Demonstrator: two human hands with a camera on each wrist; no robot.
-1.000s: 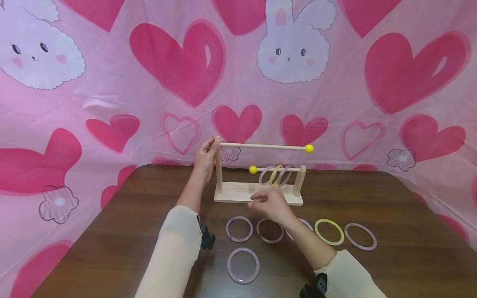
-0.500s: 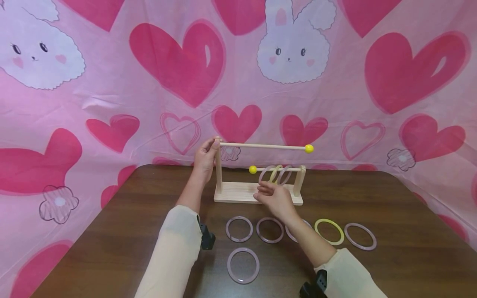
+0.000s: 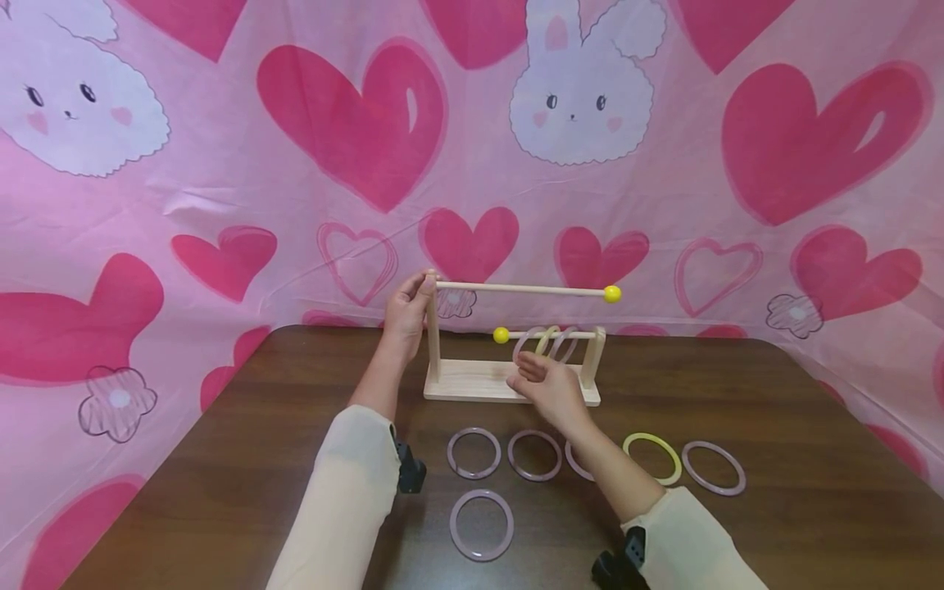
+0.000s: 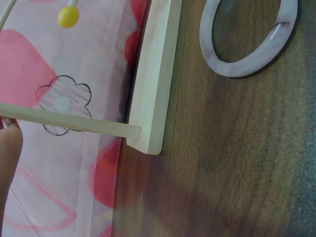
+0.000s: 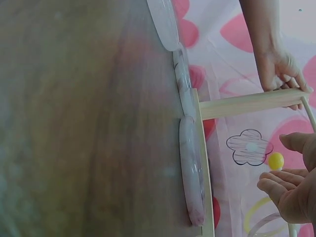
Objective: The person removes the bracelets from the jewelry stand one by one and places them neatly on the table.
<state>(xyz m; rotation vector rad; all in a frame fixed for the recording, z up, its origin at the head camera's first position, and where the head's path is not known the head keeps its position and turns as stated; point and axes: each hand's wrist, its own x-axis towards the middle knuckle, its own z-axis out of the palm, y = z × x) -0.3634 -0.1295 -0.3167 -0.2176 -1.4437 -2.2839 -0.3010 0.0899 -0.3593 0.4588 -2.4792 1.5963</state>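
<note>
In the head view my left hand (image 3: 406, 315) grips the top of the tall post of a wooden bangle stand (image 3: 472, 382). The left wrist view shows only part of that hand at its edge. A lavender bangle (image 3: 517, 347), a yellow bangle (image 3: 544, 338) and another lavender bangle hang on the stand's lower rod. Just below and in front of them is my right hand (image 3: 553, 393), palm facing left. Its fingers extend with the thumb apart, as the right wrist view confirms, and hold nothing. Whether its fingertips touch the hanging bangles, I cannot tell.
Several bangles lie flat on the brown table: a lavender bangle (image 3: 481, 555) nearest me, and a row behind it including a yellow bangle (image 3: 673, 459). My right forearm partly covers one. The upper rod (image 3: 516, 288) ends in a yellow ball (image 3: 612, 294). A pink cloth hangs behind.
My right hand has risen slightly and shifted right towards the hanging bangles, its fingers spreading from the thumb. The left hand and stand have stayed put.
</note>
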